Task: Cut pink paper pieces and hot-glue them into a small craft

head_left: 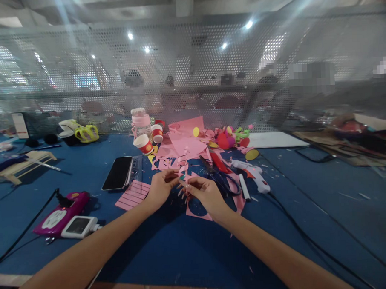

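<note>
Over the middle of the blue table, my left hand (162,188) and my right hand (208,196) meet at a small curled pink paper piece (183,172). Fingers of both hands pinch it from either side, and it stands up above the fingertips. A bit of teal shows between the fingers; what it is I cannot make out. Beneath my right hand lies a pink sheet with a round hole (190,210). Dark-handled scissors (225,185) rest just right of that hand. Left of my left hand is a pink sheet with dark lines (133,195).
A white glue gun (256,176) with a cord lies at right, beside a white stick (244,187). Pink paper scraps (183,145), paper cups (143,144) and a pink bottle (141,121) stand behind. A phone (118,173) and purple power strip (60,216) lie left.
</note>
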Demonstrator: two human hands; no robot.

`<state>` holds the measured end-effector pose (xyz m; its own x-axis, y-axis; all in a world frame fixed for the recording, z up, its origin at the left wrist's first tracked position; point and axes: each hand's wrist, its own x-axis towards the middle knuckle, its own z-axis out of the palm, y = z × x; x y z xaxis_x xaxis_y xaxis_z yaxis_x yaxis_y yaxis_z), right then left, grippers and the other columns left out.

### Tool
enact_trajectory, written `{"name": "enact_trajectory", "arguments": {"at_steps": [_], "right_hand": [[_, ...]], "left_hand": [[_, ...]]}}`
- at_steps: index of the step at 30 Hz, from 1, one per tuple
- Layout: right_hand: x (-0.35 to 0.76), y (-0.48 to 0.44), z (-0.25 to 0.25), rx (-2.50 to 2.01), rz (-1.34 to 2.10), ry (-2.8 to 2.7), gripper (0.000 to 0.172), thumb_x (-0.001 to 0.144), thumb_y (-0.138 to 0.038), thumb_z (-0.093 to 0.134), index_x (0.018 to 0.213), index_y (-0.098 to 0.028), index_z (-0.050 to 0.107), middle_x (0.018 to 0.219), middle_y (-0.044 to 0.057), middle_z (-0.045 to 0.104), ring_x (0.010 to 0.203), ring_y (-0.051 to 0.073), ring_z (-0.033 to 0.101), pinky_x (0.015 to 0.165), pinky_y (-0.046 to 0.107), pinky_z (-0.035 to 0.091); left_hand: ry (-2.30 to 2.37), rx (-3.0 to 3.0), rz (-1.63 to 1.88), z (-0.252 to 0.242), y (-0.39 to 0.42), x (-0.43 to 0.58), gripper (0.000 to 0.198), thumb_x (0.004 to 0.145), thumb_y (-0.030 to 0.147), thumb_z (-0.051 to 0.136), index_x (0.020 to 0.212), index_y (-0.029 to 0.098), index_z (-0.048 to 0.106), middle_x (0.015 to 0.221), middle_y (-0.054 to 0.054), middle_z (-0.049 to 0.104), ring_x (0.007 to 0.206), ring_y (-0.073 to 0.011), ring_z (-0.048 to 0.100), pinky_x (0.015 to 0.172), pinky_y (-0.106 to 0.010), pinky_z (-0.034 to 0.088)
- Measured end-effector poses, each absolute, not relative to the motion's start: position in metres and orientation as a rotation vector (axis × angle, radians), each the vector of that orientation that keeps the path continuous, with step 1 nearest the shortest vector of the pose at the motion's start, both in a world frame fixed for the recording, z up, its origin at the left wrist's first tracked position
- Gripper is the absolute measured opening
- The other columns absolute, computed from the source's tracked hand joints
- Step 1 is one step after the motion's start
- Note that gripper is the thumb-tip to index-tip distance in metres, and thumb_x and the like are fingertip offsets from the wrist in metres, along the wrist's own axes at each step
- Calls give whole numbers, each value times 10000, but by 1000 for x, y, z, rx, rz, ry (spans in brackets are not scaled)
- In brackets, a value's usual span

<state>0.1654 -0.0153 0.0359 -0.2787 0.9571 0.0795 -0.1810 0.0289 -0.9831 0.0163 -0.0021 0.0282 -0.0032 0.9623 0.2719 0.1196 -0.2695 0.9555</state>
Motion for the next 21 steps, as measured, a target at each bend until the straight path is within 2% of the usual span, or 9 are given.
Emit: {"name": "enact_trajectory", "arguments": {"at_steps": [21], "right_hand": [[165,-17,40,-869,1453,-1272,237,532,-334,735,644,-158,622,556,-16,614,446,83,540,465,217,467]], "left_hand": [[1165,1459,1390,24,1,15,207,612,204,668,803,130,633,777,-65,681,724,-177,636,721,-311,495]]}}
